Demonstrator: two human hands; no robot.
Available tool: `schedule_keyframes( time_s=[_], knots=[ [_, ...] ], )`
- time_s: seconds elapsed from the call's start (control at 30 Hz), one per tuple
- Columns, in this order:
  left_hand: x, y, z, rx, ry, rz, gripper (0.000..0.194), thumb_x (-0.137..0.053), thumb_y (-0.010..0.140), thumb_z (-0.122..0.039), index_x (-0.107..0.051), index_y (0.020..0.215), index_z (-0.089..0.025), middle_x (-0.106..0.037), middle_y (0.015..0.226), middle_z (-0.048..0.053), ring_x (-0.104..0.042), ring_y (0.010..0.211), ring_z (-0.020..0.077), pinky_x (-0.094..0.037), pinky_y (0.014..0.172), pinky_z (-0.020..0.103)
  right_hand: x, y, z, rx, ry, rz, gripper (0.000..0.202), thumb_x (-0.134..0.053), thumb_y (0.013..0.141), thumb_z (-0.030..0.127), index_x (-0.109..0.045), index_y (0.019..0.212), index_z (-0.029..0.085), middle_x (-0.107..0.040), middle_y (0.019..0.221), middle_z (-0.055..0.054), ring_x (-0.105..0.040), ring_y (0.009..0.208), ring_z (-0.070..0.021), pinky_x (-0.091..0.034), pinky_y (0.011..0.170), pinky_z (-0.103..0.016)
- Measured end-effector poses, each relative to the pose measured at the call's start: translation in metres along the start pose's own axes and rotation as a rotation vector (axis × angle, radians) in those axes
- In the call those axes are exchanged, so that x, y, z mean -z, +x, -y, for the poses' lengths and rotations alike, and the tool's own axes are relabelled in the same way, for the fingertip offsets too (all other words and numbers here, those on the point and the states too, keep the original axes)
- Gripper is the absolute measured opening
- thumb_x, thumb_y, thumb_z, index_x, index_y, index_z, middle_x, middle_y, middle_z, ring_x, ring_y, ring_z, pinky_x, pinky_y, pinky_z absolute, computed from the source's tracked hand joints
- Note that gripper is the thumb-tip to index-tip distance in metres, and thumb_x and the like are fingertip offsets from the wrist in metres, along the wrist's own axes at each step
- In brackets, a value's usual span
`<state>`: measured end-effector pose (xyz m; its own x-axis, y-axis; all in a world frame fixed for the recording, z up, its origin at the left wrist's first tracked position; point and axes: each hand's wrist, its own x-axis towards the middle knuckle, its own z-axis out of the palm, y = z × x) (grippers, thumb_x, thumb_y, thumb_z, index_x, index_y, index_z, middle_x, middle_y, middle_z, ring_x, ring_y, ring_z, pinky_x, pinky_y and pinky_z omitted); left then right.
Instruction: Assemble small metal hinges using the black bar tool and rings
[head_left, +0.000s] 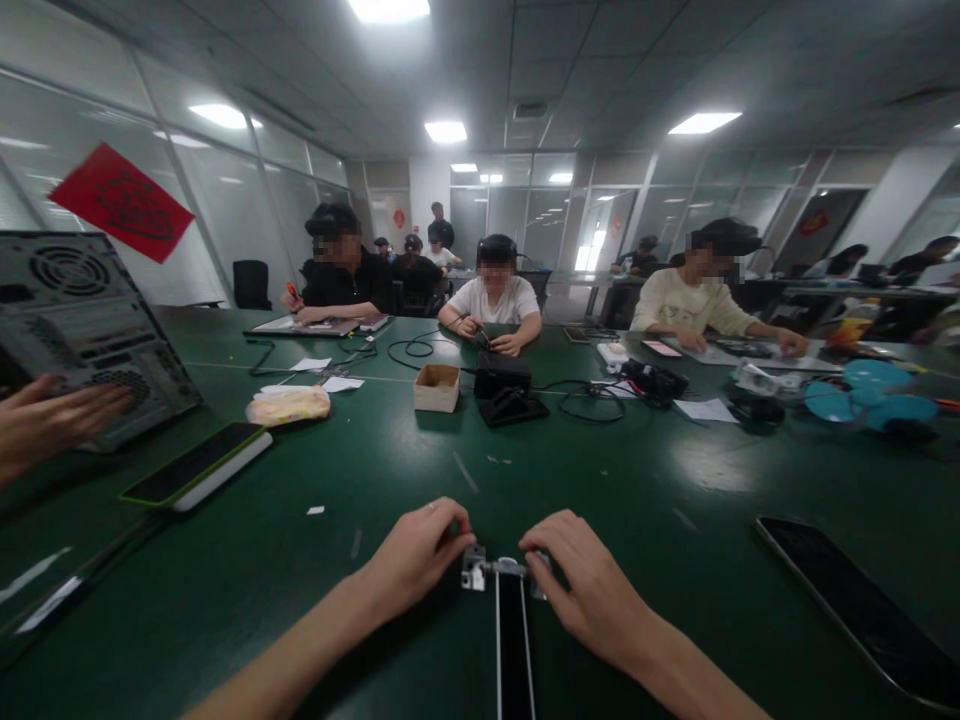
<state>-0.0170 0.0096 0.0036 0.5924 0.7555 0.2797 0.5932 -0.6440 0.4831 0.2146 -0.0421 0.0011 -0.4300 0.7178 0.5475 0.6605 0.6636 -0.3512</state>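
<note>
A long narrow black strip with silver side edges runs from the bottom edge of the view toward the middle of the table. At its far end are a shiny metal cross-piece and two small metal brackets, the left bracket showing more fully. My left hand is closed, with thumb and fingertips pinched at the top of that left bracket. On the other side, the curled fingers of my right hand are closed at the right bracket, which they partly hide.
A phone lies at the right. To the left are a green-edged device and a computer case with another person's hand on it. Ahead stand a small box and a black device; a blue fan lies farther right. Several people sit opposite.
</note>
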Motion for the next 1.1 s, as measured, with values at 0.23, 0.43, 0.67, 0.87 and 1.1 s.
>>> schedule_keyframes(
  time_s=[0.23, 0.43, 0.67, 0.87, 1.1],
  knots=[
    [0.016, 0.005, -0.010, 0.212, -0.063, 0.148, 0.015, -0.055, 0.085, -0.030, -0.057, 0.080, -0.015, -0.058, 0.072, 0.000, -0.052, 0.063, 0.0136, -0.037, 0.059, 0.023, 0.019, 0.003, -0.005, -0.080, -0.170, 0.244, 0.012, -0.051, 0.086, 0.014, -0.063, 0.085, 0.016, -0.062, 0.085, -0.006, -0.053, 0.080, -0.0186, -0.040, 0.069, -0.032],
    [0.014, 0.003, -0.010, 0.196, -0.155, 0.212, 0.014, -0.057, 0.080, -0.029, -0.057, 0.076, -0.015, -0.058, 0.071, -0.001, -0.051, 0.062, 0.0122, -0.037, 0.057, 0.022, 0.023, 0.003, -0.006, -0.091, -0.167, 0.351, 0.014, -0.050, 0.087, 0.015, -0.064, 0.087, 0.016, -0.062, 0.086, -0.006, -0.052, 0.080, -0.0179, -0.039, 0.070, -0.032],
    [0.013, 0.002, -0.009, 0.168, -0.174, 0.256, 0.012, -0.063, 0.079, -0.029, -0.061, 0.079, -0.016, -0.060, 0.074, -0.003, -0.053, 0.065, 0.0118, -0.037, 0.060, 0.021, 0.032, 0.005, -0.007, -0.082, -0.135, 0.361, 0.016, -0.048, 0.087, 0.017, -0.064, 0.086, 0.016, -0.061, 0.085, -0.006, -0.050, 0.077, -0.0171, -0.038, 0.067, -0.031],
    [0.016, 0.003, -0.014, 0.132, -0.205, 0.257, 0.014, -0.066, 0.079, -0.023, -0.065, 0.092, -0.019, -0.065, 0.082, -0.002, -0.055, 0.067, 0.0118, -0.039, 0.063, 0.022, 0.036, 0.005, -0.006, -0.096, -0.125, 0.406, 0.012, -0.051, 0.084, 0.017, -0.063, 0.080, 0.018, -0.060, 0.080, -0.004, -0.050, 0.072, -0.0168, -0.039, 0.063, -0.030],
    [0.011, 0.003, -0.011, 0.071, -0.200, 0.220, 0.010, -0.071, 0.076, -0.019, -0.068, 0.086, -0.018, -0.063, 0.088, 0.000, -0.057, 0.075, 0.0134, -0.042, 0.067, 0.022, 0.030, 0.006, -0.003, -0.142, -0.112, 0.433, 0.007, -0.057, 0.081, 0.016, -0.063, 0.084, 0.018, -0.061, 0.084, -0.004, -0.052, 0.076, -0.0169, -0.040, 0.065, -0.029]
  ],
)
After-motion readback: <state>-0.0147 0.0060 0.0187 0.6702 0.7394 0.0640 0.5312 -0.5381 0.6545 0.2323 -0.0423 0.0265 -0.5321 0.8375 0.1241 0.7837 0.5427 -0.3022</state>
